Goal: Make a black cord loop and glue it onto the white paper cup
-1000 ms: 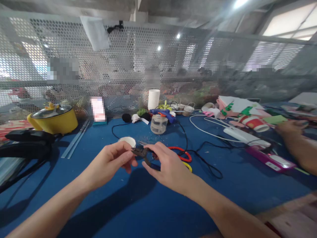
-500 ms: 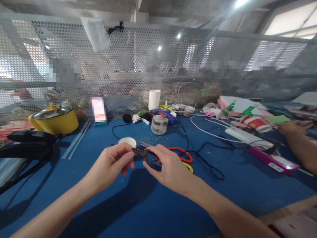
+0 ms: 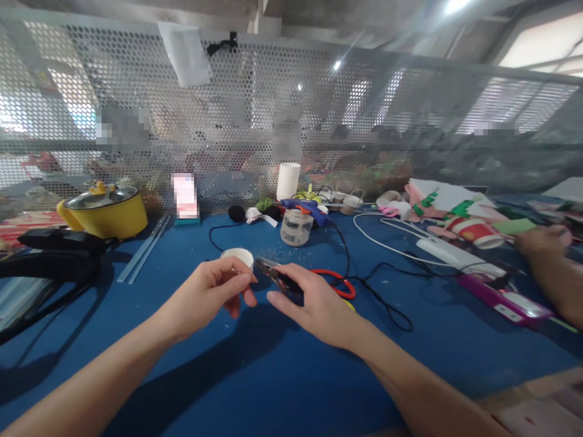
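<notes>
While the right hand (image 3: 314, 306) clamps its grip on the small snips (image 3: 277, 278) above the table (image 3: 255, 388), the left hand (image 3: 214, 294) pinches something unseen at nine o'clock — keep both steady, blades angled away.

Craft workshop bench. Blue table (image 3: 255, 376) is the landmark: perforated metal screen (image 3: 255, 121) along its far edge, more cluttered benches behind it. Glue gun (image 3: 306, 208) and plastic jar (image 3: 296, 227) at table centre-back, cables (image 3: 378, 285) trailing right, power strip (image 3: 455, 258) and paper scraps (image 3: 449, 203) far right, yellow pot (image 3: 107, 212) far left.
</notes>
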Demonstrator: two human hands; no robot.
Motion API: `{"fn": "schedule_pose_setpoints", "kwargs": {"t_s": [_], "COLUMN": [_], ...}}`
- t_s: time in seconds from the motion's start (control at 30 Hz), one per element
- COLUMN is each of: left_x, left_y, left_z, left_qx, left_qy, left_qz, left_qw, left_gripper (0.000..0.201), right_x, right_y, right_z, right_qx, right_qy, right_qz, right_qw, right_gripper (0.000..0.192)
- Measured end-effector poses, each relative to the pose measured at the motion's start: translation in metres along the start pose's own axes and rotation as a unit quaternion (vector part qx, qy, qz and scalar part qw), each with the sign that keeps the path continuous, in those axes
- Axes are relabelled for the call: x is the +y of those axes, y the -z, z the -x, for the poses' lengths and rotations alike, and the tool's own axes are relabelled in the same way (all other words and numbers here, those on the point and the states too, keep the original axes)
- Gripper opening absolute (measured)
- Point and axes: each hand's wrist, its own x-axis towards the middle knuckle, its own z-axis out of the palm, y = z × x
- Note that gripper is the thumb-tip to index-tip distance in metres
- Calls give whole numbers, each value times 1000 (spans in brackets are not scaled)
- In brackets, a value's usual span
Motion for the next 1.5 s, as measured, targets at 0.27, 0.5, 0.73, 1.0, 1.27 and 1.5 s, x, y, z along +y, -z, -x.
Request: {"fn": "schedule_pose_setpoints", "kwargs": {"t_s": [0.27, 0.5, 0.73, 1.0, 1.27, 1.5], "left_x": [-2, -5, -7, -6, -3, -1], "left_y": [1, 3, 5, 7, 6, 4], "left_z": [-1, -2, -3, -2, -4, -3], "left_qx": [-64, -109, -144, -139, -82, -22], "left_qy": [40, 78, 97, 77, 50, -9], "left_qz": [107, 195, 241, 199, 99, -20], "left_qw": [991, 972, 955, 967, 990, 1000], "left_gripper": [16, 16, 15, 14, 14, 16], "right_x": [3, 1, -1, -4, -4, 5], "right_y": [-2, -1, 0, 0, 0, -4], "right_z": [0, 1, 2, 3, 1, -1], "right_qx": [-2, -2, -4, -30, -64, 1], "right_qy": [37, 50, 56, 17, -16, 33], "right_qz": [47, 53, 58, 6, -33, 52], "right_qw": [998, 997, 997, 999, 997, 998], "right_gripper": [25, 21, 16, 15, 16, 23]}}
